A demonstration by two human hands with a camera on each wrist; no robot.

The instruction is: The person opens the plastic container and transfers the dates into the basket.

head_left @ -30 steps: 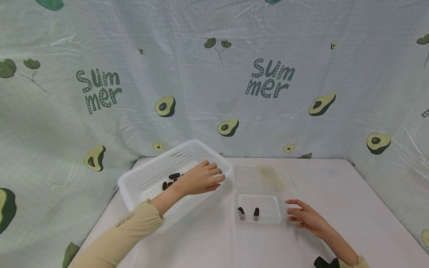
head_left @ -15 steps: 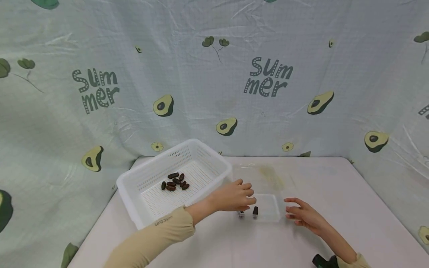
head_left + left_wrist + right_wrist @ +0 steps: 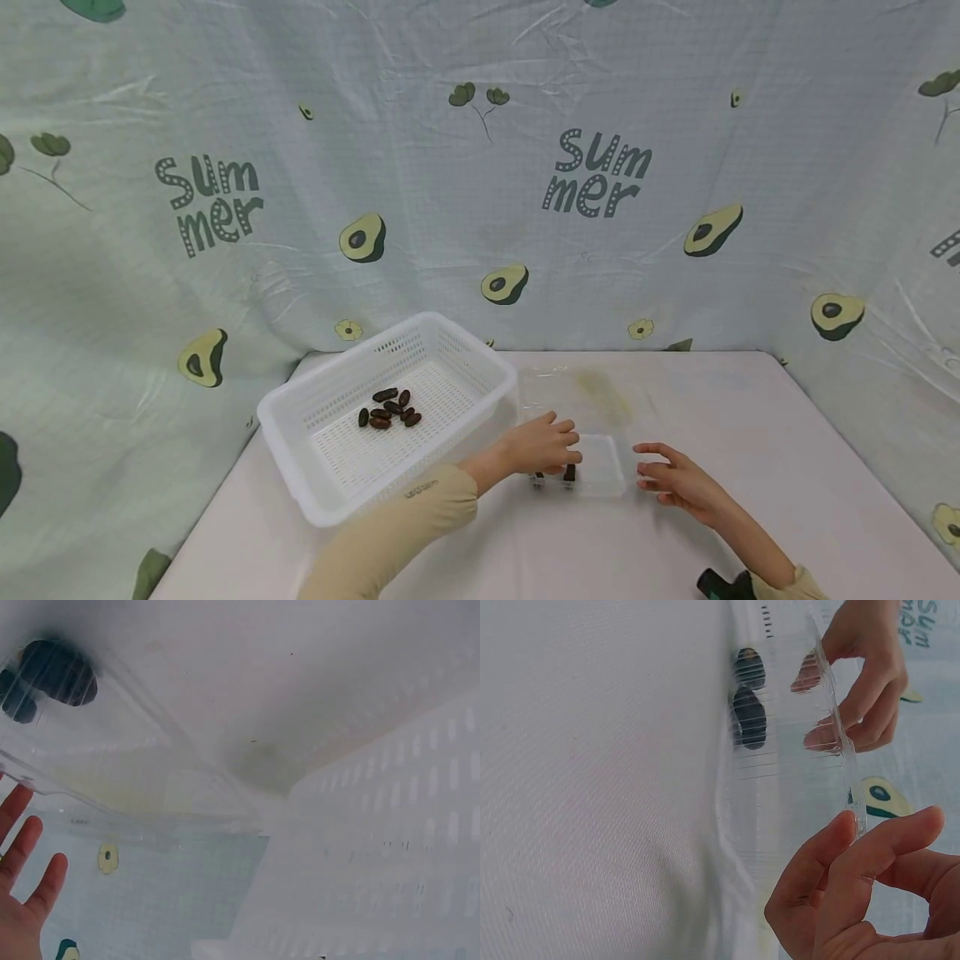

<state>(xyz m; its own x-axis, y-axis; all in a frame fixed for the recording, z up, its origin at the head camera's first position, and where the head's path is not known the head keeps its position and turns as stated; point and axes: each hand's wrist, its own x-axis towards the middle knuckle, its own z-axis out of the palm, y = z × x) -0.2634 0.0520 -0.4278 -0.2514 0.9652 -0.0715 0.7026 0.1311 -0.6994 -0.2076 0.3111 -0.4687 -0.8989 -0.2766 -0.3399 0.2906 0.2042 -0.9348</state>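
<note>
My left hand (image 3: pixel 542 444) reaches over the clear plastic box (image 3: pixel 609 467) in the head view. From the right wrist view, its thumb and fingers are spread apart behind the box's clear wall, with nothing between them. Dark brown dates (image 3: pixel 750 716) lie at the bottom of the box just beyond those fingertips; the left hand partly hides them in the head view. At the box's right side is my right hand (image 3: pixel 684 483), fingers loosely bent, fingertips right at the rim in its wrist view. Several more dates (image 3: pixel 392 407) lie in the white perforated basket (image 3: pixel 504 371).
The basket stands at an angle on the left of the white table (image 3: pixel 765 433). The box's clear lid (image 3: pixel 551 385) is spread flat behind it. A patterned avocado curtain (image 3: pixel 420 167) rises along the table's back and sides.
My left hand has moved right and down from above the basket to over the clear box, uncovering the dates in the basket. The right hand stays beside the box. The head view has shifted slightly.
</note>
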